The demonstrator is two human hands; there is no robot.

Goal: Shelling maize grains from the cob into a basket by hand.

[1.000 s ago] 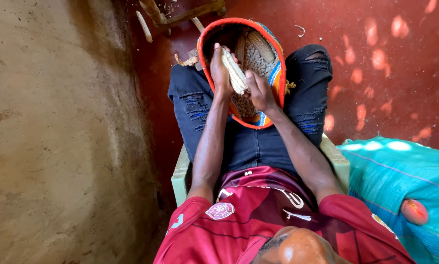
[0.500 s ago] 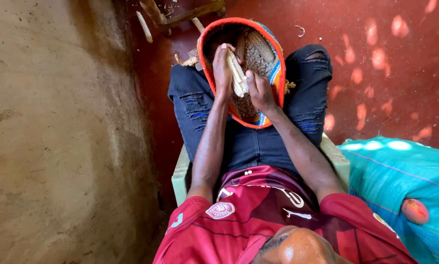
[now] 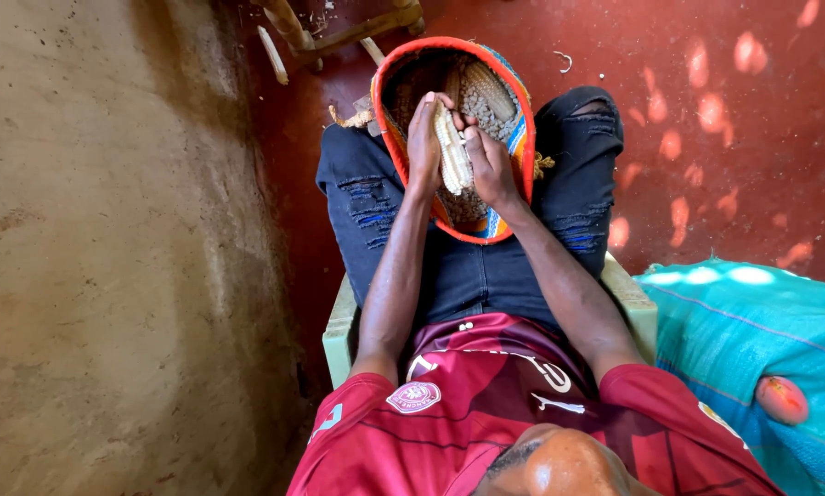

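Both hands, left hand [image 3: 423, 138] and right hand [image 3: 488, 161], grip a maize cob [image 3: 453, 152] over an orange-rimmed woven basket [image 3: 389, 119]; turquoise sack [image 3: 734, 331] just beside the seat

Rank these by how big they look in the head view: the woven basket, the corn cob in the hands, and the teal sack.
1. Teal sack, partly cut off by the frame edge and closer to the camera, so unsure.
2. Woven basket.
3. Corn cob, gripped by left hand and right hand.
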